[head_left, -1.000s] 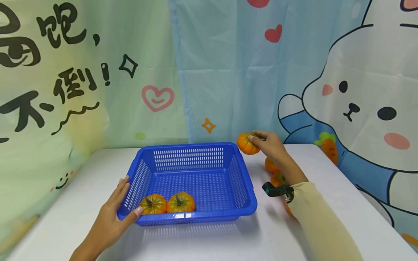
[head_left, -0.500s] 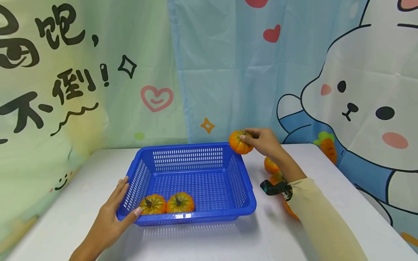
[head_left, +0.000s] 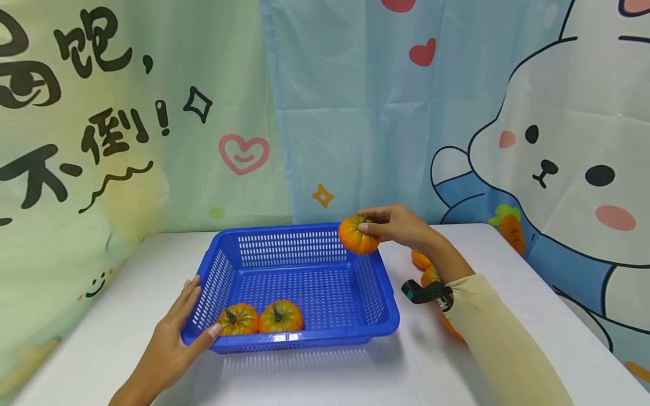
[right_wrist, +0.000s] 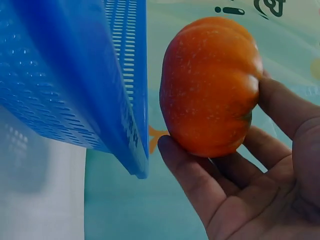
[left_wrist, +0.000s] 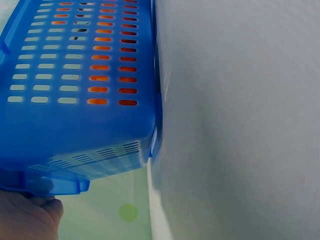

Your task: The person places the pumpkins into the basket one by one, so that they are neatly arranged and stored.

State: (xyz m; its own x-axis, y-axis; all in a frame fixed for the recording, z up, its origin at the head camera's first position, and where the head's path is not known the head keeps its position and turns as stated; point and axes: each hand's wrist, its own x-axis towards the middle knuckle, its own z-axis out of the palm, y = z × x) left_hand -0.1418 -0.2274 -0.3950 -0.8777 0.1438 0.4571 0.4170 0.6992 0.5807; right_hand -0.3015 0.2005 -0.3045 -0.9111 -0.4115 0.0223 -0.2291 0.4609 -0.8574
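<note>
A blue plastic basket (head_left: 297,332) with slotted walls stands on the table. Inside it, along the front left, sit two orange-green pumpkins: a left pumpkin (head_left: 238,320) and a right pumpkin (head_left: 281,316). My left hand (head_left: 170,338) holds the basket's front-left corner, thumb over the front rim and fingers along the left side; its palm edge (left_wrist: 25,220) shows below the rim in the left wrist view. My right hand (head_left: 398,226) grips a small orange pumpkin (right_wrist: 212,87) between thumb and fingers, level with the basket's back-right corner and overlapping its rim in the head view.
Several more pumpkins (head_left: 430,276) lie on the white table (head_left: 406,361) right of the basket, partly hidden behind the right forearm. A dark wrist strap (head_left: 429,293) circles the right wrist. A printed curtain (head_left: 335,113) hangs behind the table.
My right hand has carried its pumpkin leftward, from beyond the basket's right side to over its back-right corner, dipping slightly lately. The left hand and basket have stayed in place.
</note>
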